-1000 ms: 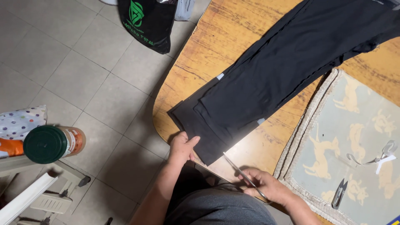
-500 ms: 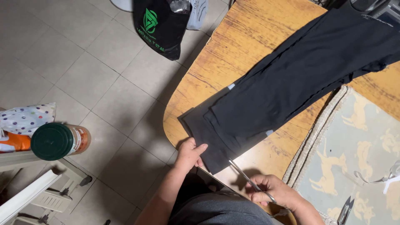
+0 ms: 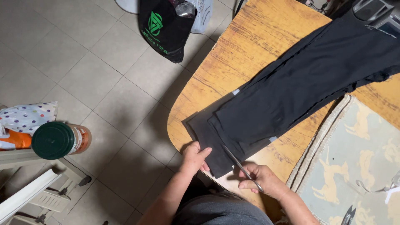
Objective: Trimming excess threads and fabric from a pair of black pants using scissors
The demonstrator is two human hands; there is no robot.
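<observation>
The black garment [image 3: 300, 89] is lying flat across the wooden bench [image 3: 250, 41], running from the upper right of the frame down to its folded end at lower centre. The left hand [image 3: 195, 156] is pressing flat, fingers spread, on the near corner of that end. The right hand [image 3: 261, 180] is closed around the handles of the scissors [image 3: 237, 163], blades angling up into the cloth edge.

Handling, as a judgement: the fabric looks thin, soft and limp, light, likely to slide or bunch on the smooth wood; best pinned flat just beside the blades, or taken up by the doubled hem.

Hard to make out: whether the blades are parted, since dark metal is merging with dark cloth. The garment's far end is running out of frame at upper right. The scissor handles are covered by the fingers.
</observation>
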